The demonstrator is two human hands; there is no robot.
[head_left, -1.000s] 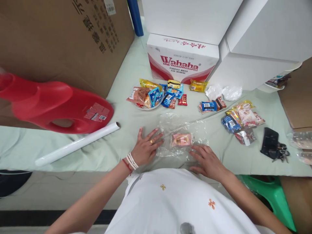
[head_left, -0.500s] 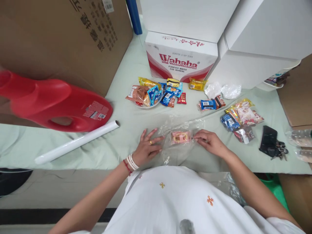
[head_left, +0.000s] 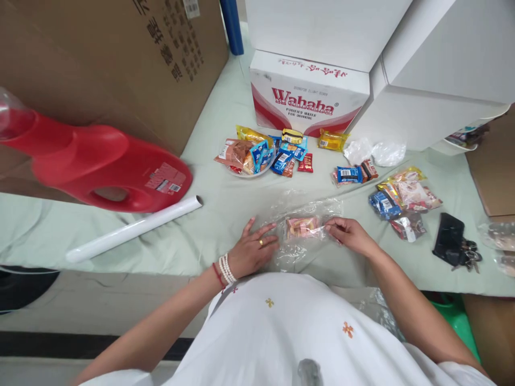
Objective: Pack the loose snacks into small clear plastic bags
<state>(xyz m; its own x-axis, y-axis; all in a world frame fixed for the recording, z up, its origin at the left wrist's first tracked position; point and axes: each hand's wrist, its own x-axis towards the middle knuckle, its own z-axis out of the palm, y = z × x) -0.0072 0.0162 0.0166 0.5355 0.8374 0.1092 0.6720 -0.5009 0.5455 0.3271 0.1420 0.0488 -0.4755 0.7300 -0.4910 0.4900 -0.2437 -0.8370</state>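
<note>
A clear plastic sheet (head_left: 306,206) lies on the pale green cloth just in front of me, with a pink wrapped snack (head_left: 301,227) resting on it. My left hand (head_left: 253,249) lies flat with fingers spread on the sheet's left edge. It wears a gold ring, and bead bracelets circle the wrist. My right hand (head_left: 349,234) pinches the plastic at the snack's right end, fingers closed on the film.
A plate of snack packets (head_left: 249,155) and more loose packets (head_left: 402,195) lie beyond. A red detergent jug (head_left: 100,169) and a white paper roll (head_left: 134,228) sit left. Wahaha carton (head_left: 308,99), white boxes and a brown carton stand behind. Phone with keys (head_left: 453,238) at right.
My right hand moved from flat at the near edge of the sheet up to the snack's right end and closed on the plastic. The left hand stays put.
</note>
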